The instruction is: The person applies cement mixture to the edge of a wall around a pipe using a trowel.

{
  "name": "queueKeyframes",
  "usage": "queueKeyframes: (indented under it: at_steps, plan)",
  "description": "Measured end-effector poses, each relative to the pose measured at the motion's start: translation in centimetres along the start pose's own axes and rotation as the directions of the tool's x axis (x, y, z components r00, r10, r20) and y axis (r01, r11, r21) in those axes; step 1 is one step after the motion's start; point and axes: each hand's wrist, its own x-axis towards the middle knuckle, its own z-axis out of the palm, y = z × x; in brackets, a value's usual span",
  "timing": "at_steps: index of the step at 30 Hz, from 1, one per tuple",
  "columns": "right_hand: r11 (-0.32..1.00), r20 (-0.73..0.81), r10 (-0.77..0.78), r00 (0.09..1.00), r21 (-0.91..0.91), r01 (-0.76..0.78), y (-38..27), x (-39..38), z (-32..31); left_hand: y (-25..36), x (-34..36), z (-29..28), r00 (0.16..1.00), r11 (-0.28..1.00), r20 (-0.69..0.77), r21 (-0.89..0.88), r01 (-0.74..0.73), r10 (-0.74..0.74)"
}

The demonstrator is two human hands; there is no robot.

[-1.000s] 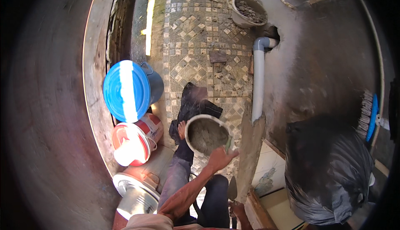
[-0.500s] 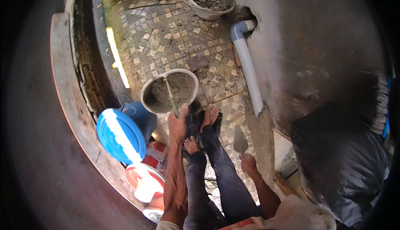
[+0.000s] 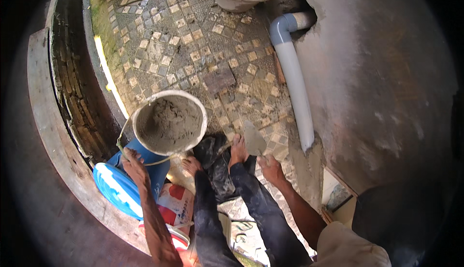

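A pale bucket [image 3: 204, 122] of wet grey mortar [image 3: 175, 122] stands on the floor just in front of my feet. Its thin wire handle [image 3: 155, 163] hangs down over the near left side, and my left hand [image 3: 135, 166] has its fingers curled round it. My right hand [image 3: 271, 169] grips a pointed trowel [image 3: 253, 139] by its handle. The blade points away from me, beside my right foot and to the right of the bucket. The trowel's handle is mostly hidden in my fist.
A grey pipe [image 3: 294, 76] runs from a wall hole down to the floor on the right. Another bucket [image 3: 237, 1] of mortar stands farther off. A blue lid [image 3: 116, 189], a blue container [image 3: 153, 170] and a red-and-white pail [image 3: 175, 204] crowd the left. A flat slab [image 3: 219, 77] lies on the tiles.
My left hand has moved left and nearer, bringing the bucket handle down from over the mortar to the bucket's near left side. My right hand has carried the trowel forward and left.
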Motion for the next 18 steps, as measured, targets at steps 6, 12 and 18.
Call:
queueKeyframes:
  at_steps: [6,12,18]
  plan:
    - [0.946,0.029,-0.267,0.963,0.198,0.256,-2.8,4.8,0.4,-4.4,7.8,1.4,0.992,0.991,0.026,-0.052,0.123,-0.122]
    - [0.849,0.051,-0.479,0.876,0.282,0.447,-10.0,12.1,2.8,-4.5,8.0,5.3,0.974,0.968,-0.110,-0.183,0.174,-0.196]
    - [0.575,-0.045,-0.663,0.747,0.609,0.546,-14.5,16.2,6.2,-2.8,6.7,7.7,0.995,0.995,0.091,-0.092,0.035,-0.026]
